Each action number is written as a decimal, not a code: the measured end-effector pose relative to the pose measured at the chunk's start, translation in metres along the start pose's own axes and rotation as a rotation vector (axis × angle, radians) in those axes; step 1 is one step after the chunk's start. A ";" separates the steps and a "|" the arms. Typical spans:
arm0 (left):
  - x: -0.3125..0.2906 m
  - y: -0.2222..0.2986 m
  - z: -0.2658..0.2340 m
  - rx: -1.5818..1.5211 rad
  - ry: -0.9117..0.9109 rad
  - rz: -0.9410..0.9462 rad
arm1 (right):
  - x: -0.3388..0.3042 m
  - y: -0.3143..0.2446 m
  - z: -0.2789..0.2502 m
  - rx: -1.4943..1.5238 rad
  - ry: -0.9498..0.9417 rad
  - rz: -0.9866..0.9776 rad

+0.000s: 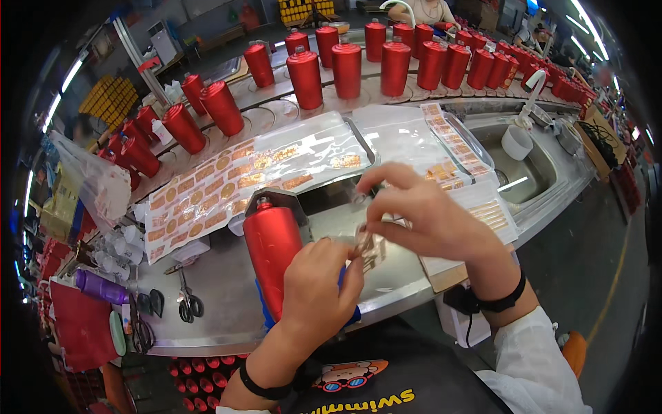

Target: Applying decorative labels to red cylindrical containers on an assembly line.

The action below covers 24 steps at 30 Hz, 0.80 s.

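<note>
In front of me a glossy red bottle (272,241) lies tilted, its small metal neck pointing away, with blue material beneath it. My left hand (318,279) is beside the bottle, thumb and fingers pinched on a small clear decal (367,247) with gold-brown print. My right hand (431,214) is raised just right of the decal, its fingers curled in. Something small and transparent shows at its fingertips, too blurred to name. Beyond the bottle, printed decal sheets (200,196) with gold and pink patches lie on the bench.
Several red bottles (347,72) stand along the curved conveyor behind the bench. Scissors (187,303) and a purple bottle (102,286) lie at left. A metal sink (527,169) with a white cup (516,143) is at right. A metal tray (362,138) lies under one decal sheet.
</note>
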<state>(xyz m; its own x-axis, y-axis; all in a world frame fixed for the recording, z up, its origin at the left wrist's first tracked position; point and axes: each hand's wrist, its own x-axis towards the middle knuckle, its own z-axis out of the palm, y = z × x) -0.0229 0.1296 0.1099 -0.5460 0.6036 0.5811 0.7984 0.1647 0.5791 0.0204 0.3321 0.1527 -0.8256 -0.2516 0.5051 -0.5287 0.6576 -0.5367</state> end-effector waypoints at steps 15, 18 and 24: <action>-0.110 -0.058 -0.068 0.123 -0.016 -0.259 | 0.009 0.284 -0.003 -0.725 -0.213 0.747; -0.115 -0.060 -0.060 0.045 -0.117 -0.273 | 0.009 0.256 -0.015 -0.738 -0.121 0.584; -0.122 -0.065 -0.052 0.166 -0.154 -0.247 | 0.034 0.118 -0.008 -0.531 0.143 0.145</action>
<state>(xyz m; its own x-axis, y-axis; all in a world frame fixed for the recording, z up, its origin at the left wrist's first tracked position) -0.0218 0.0051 0.0307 -0.6938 0.6379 0.3342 0.6839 0.4383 0.5832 -0.0683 0.4064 0.1121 -0.8279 -0.0584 0.5578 -0.2104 0.9543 -0.2125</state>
